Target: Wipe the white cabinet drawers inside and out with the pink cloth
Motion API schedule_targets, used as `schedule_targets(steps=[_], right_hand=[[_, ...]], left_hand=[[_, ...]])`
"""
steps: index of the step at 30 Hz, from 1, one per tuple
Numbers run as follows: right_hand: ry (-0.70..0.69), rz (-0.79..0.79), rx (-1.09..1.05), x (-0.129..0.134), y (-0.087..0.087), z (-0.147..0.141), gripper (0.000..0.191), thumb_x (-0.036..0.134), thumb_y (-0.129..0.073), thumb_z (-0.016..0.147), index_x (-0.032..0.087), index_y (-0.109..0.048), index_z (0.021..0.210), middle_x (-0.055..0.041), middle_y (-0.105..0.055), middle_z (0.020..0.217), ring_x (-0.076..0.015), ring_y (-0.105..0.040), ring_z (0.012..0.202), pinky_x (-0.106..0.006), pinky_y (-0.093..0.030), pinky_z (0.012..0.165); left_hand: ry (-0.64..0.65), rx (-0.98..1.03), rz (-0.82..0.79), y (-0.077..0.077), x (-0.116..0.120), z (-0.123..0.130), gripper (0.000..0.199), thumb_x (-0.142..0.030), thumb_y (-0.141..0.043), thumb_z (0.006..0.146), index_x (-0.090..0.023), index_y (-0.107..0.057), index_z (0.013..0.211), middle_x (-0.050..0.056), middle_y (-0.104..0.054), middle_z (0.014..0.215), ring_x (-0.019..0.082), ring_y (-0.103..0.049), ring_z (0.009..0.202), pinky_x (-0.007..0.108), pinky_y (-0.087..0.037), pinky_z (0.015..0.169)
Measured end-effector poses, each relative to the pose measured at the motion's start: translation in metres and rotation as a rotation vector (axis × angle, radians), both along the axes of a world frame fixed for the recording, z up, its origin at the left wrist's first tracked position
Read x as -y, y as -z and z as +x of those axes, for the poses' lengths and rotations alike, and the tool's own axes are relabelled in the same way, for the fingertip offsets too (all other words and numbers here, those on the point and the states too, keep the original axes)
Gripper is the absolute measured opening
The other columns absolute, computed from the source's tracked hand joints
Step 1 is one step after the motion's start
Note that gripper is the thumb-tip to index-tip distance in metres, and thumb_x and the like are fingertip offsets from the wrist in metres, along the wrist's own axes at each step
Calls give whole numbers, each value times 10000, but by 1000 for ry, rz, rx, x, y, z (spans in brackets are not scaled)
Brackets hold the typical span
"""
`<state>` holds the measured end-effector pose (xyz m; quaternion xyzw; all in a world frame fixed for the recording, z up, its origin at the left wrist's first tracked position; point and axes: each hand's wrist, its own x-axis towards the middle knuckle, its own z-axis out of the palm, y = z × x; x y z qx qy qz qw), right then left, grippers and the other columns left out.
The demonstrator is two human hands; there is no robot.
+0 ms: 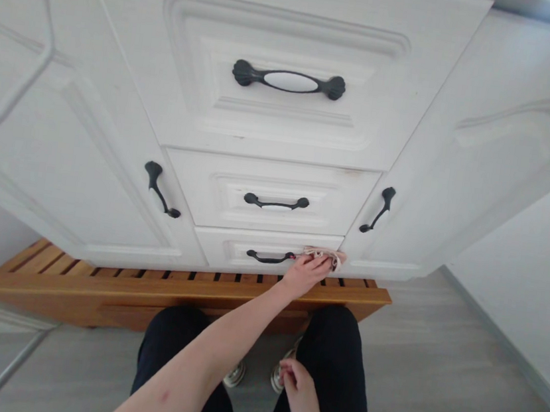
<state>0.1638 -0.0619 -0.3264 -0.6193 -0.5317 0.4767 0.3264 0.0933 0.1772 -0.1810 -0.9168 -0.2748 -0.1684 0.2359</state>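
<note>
My left hand (307, 273) reaches forward to the lowest drawer (217, 244) of a white cabinet. Its fingers press a pinkish cloth (337, 259) against the drawer's right end. Just left of those fingers is that drawer's dark handle (268, 257). Low in the view, my right hand (301, 393) hangs over the inner side of my right leg, apart from the cabinet. Its fingers are loosely curled, with nothing seen in them.
Above are two more drawers with dark handles, the upper handle (290, 81) having a white inset. Cabinet doors with handles (160, 190) flank them. A slatted wooden bench (144, 291) runs along the cabinet's foot, before my knees. A white cord (36, 63) hangs at upper left.
</note>
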Motion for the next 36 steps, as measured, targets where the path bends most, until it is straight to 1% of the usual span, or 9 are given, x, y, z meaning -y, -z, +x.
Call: schedule_targets(steps=[6,10,16,20,24,27,30,33,36], right_hand=[[-30,-13,35,4,-6,1,301,341,-468,907,195,-679,1064,-93,-719,980,-233,-698,908,-352,-532,878],[-46,-28,56,5,-11,4,322,339,-451,914,182,-676,1081,-98,-720,985,-228,-699,908,-342,-532,871],[-83,-53,94,7,-7,3,306,346,-478,906,198,-695,1062,-86,-726,1023,-234,-691,968,-349,-506,917],[-124,-65,109,6,0,-2,307,351,-469,904,208,-700,1047,-83,-731,1033,-238,-690,985,-351,-501,914],[-150,-65,118,4,5,-7,313,344,-452,899,212,-701,1036,-84,-739,1010,-239,-698,957,-355,-510,885],[-150,-67,133,3,6,-9,282,346,-477,891,226,-705,1007,-75,-746,996,-243,-700,947,-356,-508,882],[-150,-64,154,4,6,-10,264,351,-497,892,235,-709,999,-68,-748,1008,-240,-697,966,-351,-496,909],[-156,-63,182,5,3,-9,265,370,-511,896,238,-721,988,-70,-747,1028,-243,-694,979,-350,-495,909],[-163,-56,199,6,0,-7,276,367,-500,906,235,-725,998,-69,-746,1035,-236,-693,987,-340,-496,912]], left_hand=[[-79,12,-45,46,14,-29,389,-212,-446,1010,-273,-593,1365,61,-576,1467,225,-526,1338,393,-504,976],[-130,39,-66,66,21,-84,341,-199,-482,997,-277,-649,1284,56,-614,1423,231,-553,1317,394,-498,990],[-234,78,-117,72,32,-182,393,-160,-540,943,-336,-657,1275,54,-641,1386,228,-541,1337,411,-476,1032],[-411,173,-104,64,56,-214,454,-133,-532,915,-374,-660,1278,83,-675,1306,286,-598,1244,453,-519,941],[-532,300,-61,45,86,-221,524,-123,-486,931,-320,-573,1409,122,-680,1256,279,-628,1159,417,-533,910],[-645,657,44,20,89,-219,499,-142,-447,952,-252,-563,1425,160,-612,1343,279,-561,1271,442,-455,1070],[-806,1166,78,-4,63,-203,509,-212,-407,974,-172,-495,1474,210,-464,1488,303,-431,1405,480,-375,1157],[-835,1274,-25,-13,29,-168,565,-333,-443,988,-151,-419,1522,236,-362,1561,349,-335,1470,538,-340,1174],[-834,1263,-59,-7,11,-123,630,-402,-475,979,-127,-392,1539,263,-306,1588,420,-249,1492,632,-289,1174]])
